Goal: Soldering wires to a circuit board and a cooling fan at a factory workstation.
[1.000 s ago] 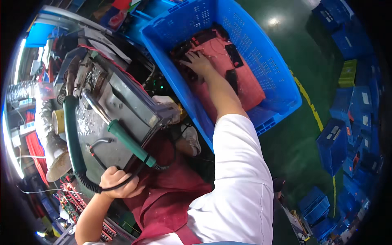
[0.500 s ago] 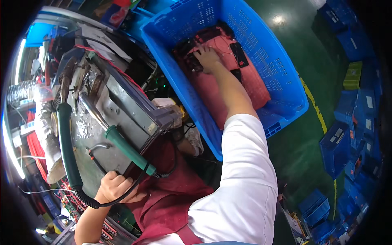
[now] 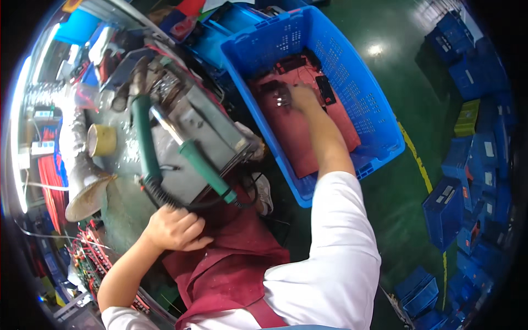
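My right hand (image 3: 303,99) is inside the blue plastic basket (image 3: 379,151), blurred by motion. Its fingers close on a small dark part (image 3: 279,94) with a shiny face, whose exact kind I cannot make out. Under it lies pink sheet material (image 3: 308,148). Other black box-shaped parts (image 3: 325,89) with thin wires rest on the pink sheet. My left hand (image 3: 177,228) is at the near edge of the workbench with its fingers curled in and nothing visible in them. Close above it are two soldering irons with green handles, the left iron (image 3: 144,137) and the right iron (image 3: 206,170).
A metal box (image 3: 206,148) stands on the bench beneath the irons. Left of it are a yellow roll (image 3: 102,139) and a flared duct (image 3: 88,195). Red wires and boards (image 3: 91,247) sit at the lower left. Blue bins (image 3: 444,212) line the right side of the green floor.
My right hand has gripped a dark part and lifted it off the pink sheet. My left hand has come away from the bench edge slightly. The whole view has shifted.
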A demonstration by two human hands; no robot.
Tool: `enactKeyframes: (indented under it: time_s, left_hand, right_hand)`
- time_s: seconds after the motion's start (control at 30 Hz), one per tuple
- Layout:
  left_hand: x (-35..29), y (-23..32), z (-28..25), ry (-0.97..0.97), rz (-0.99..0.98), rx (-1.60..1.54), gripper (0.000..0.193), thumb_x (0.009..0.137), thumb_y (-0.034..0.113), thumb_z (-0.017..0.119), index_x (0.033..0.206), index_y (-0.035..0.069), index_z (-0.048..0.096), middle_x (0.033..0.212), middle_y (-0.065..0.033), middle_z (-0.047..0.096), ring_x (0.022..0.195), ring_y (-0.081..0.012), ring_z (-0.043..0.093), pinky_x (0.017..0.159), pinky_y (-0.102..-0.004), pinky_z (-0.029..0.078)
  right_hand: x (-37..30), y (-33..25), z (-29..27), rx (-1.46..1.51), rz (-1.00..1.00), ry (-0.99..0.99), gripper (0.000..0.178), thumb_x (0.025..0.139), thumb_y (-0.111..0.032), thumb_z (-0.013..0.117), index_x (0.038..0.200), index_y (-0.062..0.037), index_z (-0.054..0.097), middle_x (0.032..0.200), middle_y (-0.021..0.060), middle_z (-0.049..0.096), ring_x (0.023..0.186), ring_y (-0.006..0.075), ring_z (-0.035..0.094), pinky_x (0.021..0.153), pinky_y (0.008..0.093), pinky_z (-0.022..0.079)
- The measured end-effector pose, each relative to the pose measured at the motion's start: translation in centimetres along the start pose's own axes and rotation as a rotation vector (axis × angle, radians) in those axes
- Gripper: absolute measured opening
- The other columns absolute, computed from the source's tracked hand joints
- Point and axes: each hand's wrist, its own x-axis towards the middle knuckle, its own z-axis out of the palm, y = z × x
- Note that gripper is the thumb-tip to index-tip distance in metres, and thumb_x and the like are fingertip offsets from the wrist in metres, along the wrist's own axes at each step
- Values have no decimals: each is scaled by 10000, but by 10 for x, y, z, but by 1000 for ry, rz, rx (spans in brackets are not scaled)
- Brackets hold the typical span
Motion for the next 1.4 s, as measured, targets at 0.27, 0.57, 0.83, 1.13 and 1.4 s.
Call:
enactKeyframes:
  time_s: [0.27,0.57,0.83,1.13,1.4]
  left_hand:
    - [4,-2,20,104,25,-84,388,851,425,844,898,101,637,771,-48,539,696,-247,590,666,-391,470]
    - [-11,11,48,231,-22,-110,304,894,348,806,901,82,658,880,-97,649,862,-317,678,828,-444,526]
    - [-55,69,20,869,-424,-185,208,926,233,810,1058,92,733,951,-96,725,899,-312,711,823,-436,540]
    - [-174,102,19,2103,-798,-230,429,957,132,793,1317,29,583,1273,-91,617,1149,-210,639,961,-385,498]
    - [-300,61,26,1647,-1413,-127,406,967,259,771,1251,-16,680,1203,-175,712,1129,-311,697,1004,-432,546]
  right_hand:
    - [-146,11,-200,-146,-2,356,728,792,-53,820,1474,-193,605,1396,212,607,1249,495,629,1012,548,609]
    - [-326,-85,-424,-303,-224,793,717,820,-40,825,1495,-132,603,1314,216,656,1253,439,636,1087,494,518]
    - [-411,-263,-572,-174,-550,857,760,877,-84,869,1574,-185,584,1489,146,671,1330,306,684,1118,421,545]
    - [-391,-511,-470,-237,-1021,682,641,836,-8,786,1460,-67,655,1415,178,712,1237,323,730,1011,430,602]
    - [-293,-711,-338,-300,-629,323,642,839,-357,820,1413,-93,707,1329,182,767,1215,323,754,1042,424,596]
